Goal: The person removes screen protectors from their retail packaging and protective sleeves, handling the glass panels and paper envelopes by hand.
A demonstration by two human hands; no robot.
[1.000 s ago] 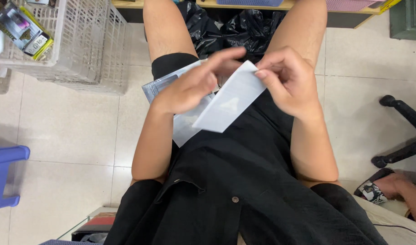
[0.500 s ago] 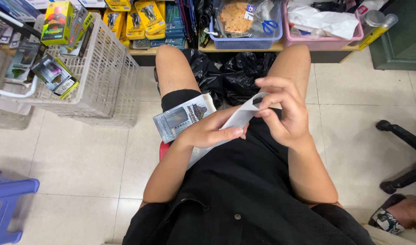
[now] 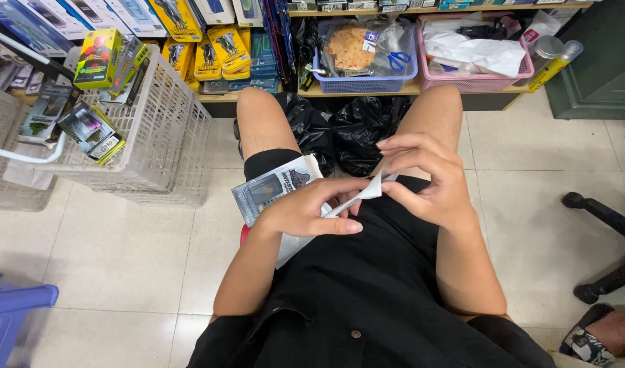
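I sit with a white paper sleeve point(image 3: 367, 191) pinched between both hands over my lap. My left hand point(image 3: 305, 212) grips its lower edge, thumb stretched along it. My right hand point(image 3: 425, 178) holds the upper end with curled fingers. The sleeve is seen nearly edge-on. A grey packaged item point(image 3: 271, 187) with a clear window lies on my left thigh, partly under my left hand. More white paper point(image 3: 290, 249) sticks out beneath my left wrist.
White plastic baskets point(image 3: 162, 129) with boxed goods stand at the left. A low shelf point(image 3: 421, 88) ahead holds a blue basket point(image 3: 356, 83), a pink basket point(image 3: 472, 82) and yellow packages. Black bags point(image 3: 339, 129) lie between my knees. A blue stool point(image 3: 16, 303) and a chair base point(image 3: 608, 225) flank me.
The view has tilted up, showing the shelf and baskets. The white sleeve has turned from flat-facing to nearly edge-on, and both hands have closed in on it.
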